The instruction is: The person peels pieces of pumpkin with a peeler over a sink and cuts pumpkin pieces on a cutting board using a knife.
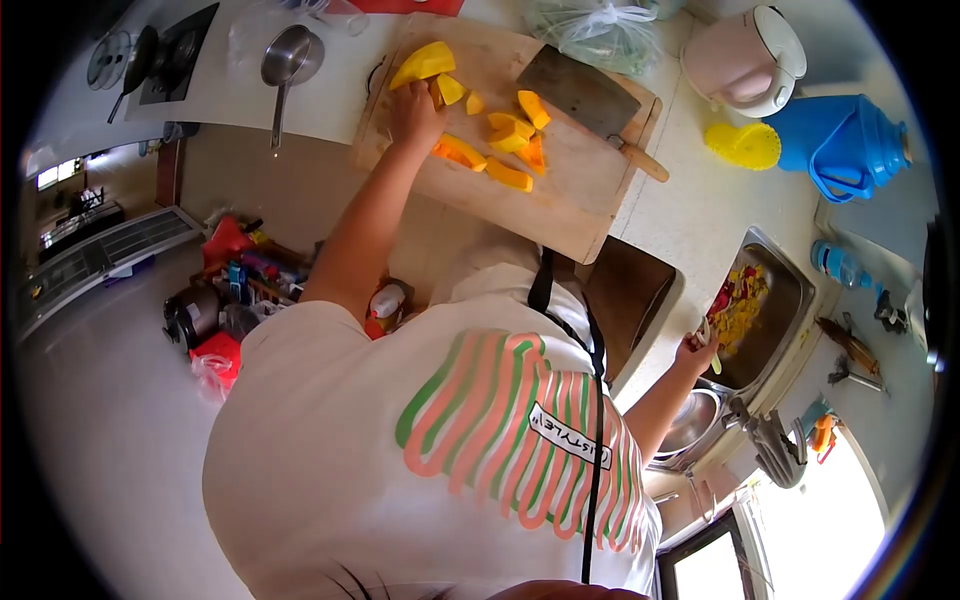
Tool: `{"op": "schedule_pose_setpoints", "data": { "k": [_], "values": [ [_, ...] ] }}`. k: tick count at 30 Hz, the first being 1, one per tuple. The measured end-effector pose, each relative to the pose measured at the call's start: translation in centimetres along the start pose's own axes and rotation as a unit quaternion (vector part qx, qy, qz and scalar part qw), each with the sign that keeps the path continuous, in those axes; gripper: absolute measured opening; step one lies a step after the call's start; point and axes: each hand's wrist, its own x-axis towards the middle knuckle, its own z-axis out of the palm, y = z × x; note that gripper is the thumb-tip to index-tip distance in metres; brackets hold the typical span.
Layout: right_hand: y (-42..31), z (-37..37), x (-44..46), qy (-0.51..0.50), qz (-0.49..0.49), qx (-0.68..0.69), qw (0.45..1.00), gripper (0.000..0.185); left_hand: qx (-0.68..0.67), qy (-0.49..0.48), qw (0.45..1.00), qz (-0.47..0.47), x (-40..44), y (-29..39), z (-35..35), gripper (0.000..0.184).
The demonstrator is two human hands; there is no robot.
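Observation:
My left hand (pixel 417 112) is on the wooden cutting board (pixel 570 205), its fingers closed on a pumpkin piece beside a large pumpkin wedge (pixel 422 64). Several cut orange pieces (pixel 510 132) lie to its right. A cleaver (pixel 578 90) rests flat on the board's far right part, its wooden handle over the edge. Over the near edge of the sink (pixel 775 340), my right hand (pixel 697 352) is closed round a small tool with a pale green end; it looks like a peeler, partly hidden by the fingers. Yellow and red peelings (pixel 740 310) lie in the sink.
A steel ladle (pixel 288 58) lies left of the board, near the stove (pixel 180 55). Behind and right are a bagged green vegetable (pixel 600 35), a pink kettle (pixel 742 60), a yellow scrubber (pixel 745 146) and a blue jug (pixel 835 145). A metal bowl (pixel 692 420) sits by the faucet.

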Motion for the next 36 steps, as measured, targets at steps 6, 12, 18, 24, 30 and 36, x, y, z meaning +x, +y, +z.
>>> {"op": "schedule_pose_setpoints", "data": {
  "k": [6, 12, 18, 24, 30, 36],
  "values": [
    [2.4, -0.6, -2.5, 0.011, 0.008, 0.031, 0.999, 0.022, -0.188, -0.192, 0.962, -0.045, 4.4, -3.6, 1.8, 0.041],
    [2.3, 2.2, -7.4, -0.034, -0.006, 0.071, 0.997, 0.019, -0.620, -0.304, 0.713, -0.124, 1.0, 0.6, -7.4, 0.024],
    [-0.6, 9.8, -15.7, -0.280, -0.013, 0.142, 0.949, 0.022, -0.617, -0.463, 0.627, 0.106, -3.4, 12.6, -14.5, 0.025],
    [-6.8, 14.0, -24.5, -0.395, -0.141, 0.066, 0.906, 0.013, -0.547, -0.667, 0.485, 0.143, -10.3, 25.6, -16.0, 0.030],
    [-10.8, 11.1, -21.9, -0.313, -0.252, -0.100, 0.910, 0.019, -0.355, -0.655, 0.598, 0.298, -17.2, 35.5, -16.4, 0.012],
    [-13.9, 5.7, -15.7, -0.293, -0.172, -0.004, 0.941, 0.016, -0.313, -0.644, 0.579, 0.391, -22.5, 41.9, -14.2, 0.015]
  ]
}}
